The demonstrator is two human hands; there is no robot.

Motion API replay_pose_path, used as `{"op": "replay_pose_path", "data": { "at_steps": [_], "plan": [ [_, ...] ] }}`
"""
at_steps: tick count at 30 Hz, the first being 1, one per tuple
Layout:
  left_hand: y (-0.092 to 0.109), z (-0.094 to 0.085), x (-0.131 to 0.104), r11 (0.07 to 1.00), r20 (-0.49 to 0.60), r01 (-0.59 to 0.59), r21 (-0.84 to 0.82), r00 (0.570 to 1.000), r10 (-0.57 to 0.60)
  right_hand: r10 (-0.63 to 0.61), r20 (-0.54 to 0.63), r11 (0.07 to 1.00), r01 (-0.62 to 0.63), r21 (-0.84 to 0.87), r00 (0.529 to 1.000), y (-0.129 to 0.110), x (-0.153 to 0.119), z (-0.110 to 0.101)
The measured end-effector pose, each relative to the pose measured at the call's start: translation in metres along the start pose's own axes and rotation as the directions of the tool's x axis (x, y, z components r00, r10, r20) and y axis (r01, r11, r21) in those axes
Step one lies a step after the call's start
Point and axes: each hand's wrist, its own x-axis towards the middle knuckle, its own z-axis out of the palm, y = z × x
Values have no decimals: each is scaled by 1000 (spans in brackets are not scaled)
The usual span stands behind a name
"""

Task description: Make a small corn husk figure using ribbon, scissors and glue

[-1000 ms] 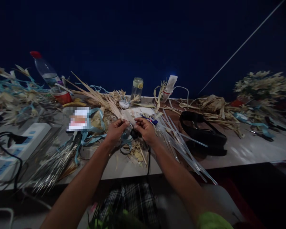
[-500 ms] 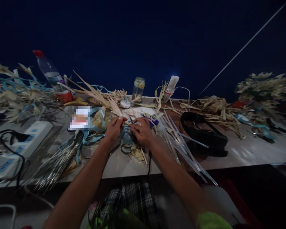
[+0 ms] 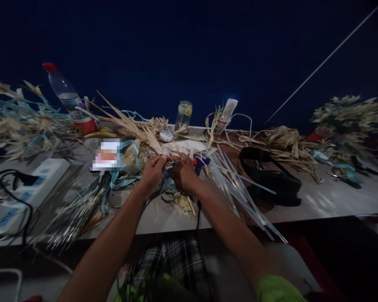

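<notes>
Over the middle of the table, my left hand [image 3: 154,171] pinches something small between thumb and fingertips; pale dried husk leaves [image 3: 153,142] lie just behind it, and I cannot tell whether one is in the pinch. Close against it, the fingers of my right hand [image 3: 185,173] are curled inward, closed around something too small and dark to name. A light-blue ribbon [image 3: 168,181] lies in loops below the two hands. Husk scraps [image 3: 182,205] are scattered nearer the table edge. Right beside my right hand is a blue and red packet [image 3: 202,163].
Clear plastic sticks [image 3: 239,188] and a black strap-like object [image 3: 271,180] lie to the right. On the left are a bundle of thin wires [image 3: 78,214], a lit phone [image 3: 106,155] and a power strip [image 3: 38,188]. A lidded bottle [image 3: 183,117] stands behind.
My right hand has turned and moved slightly left, its fingers drawing closer to my left hand. A dark, thin tip seen between the hands before is now mostly hidden.
</notes>
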Motion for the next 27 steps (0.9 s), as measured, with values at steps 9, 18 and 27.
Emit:
{"op": "replay_pose_path", "data": {
  "at_steps": [9, 18, 27],
  "plan": [
    [-2, -1, 0, 999, -35, 12, -31, 999, -13, 32, -91, 990, -20, 137, 995, 5, 0, -10],
    [-3, 4, -1, 1000, 112, 22, -16, 994, -21, 584, -209, 504, -148, 851, 784, 15, 5, -16],
    [-7, 9, -1, 988, 159, 118, -95, 982, -102, 661, -14, 148, -112, 983, 750, 10, 6, -6]
  ]
}}
